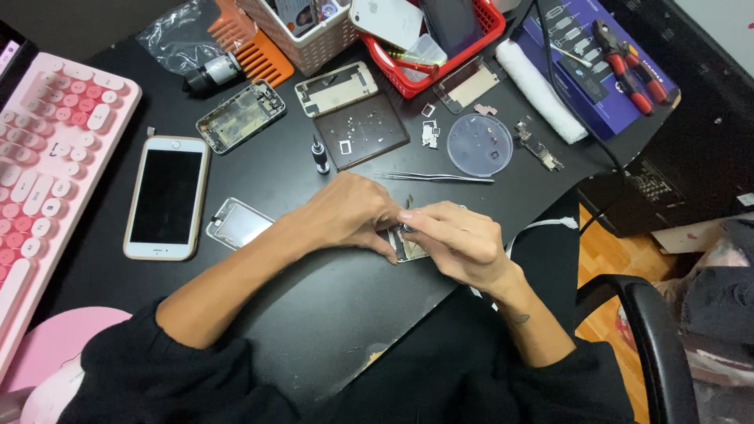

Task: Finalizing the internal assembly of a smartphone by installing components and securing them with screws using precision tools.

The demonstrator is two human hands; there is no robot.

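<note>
Both hands meet over a small opened phone part (408, 250) lying flat on the black desk (330, 314), close to the near edge. The left hand (349, 213) rests on the part's left side, fingers curled down and pressing it to the desk; only a sliver of the part shows under the fingertips. The right hand (459, 242) comes in from the other side, its thumb and forefinger pressed together on a small dark tool tip (406, 228) that stands on the part's upper edge, just where the two hands touch. Just beyond the grip lies a pair of thin metal tweezers (436, 177), apart from both hands. Farther beyond it sit a dark magnetic mat (361, 132) with tiny screws, a short black screwdriver bit (320, 154) and a clear round lid (480, 144). To the left of the grip, near the left forearm, lies a bare phone frame (238, 224), and beyond that a white phone (167, 197) with a dark screen, face up. A pink keyboard (47, 157) lies well apart at the far left. A red basket (440, 47) stands well beyond the grip.
</note>
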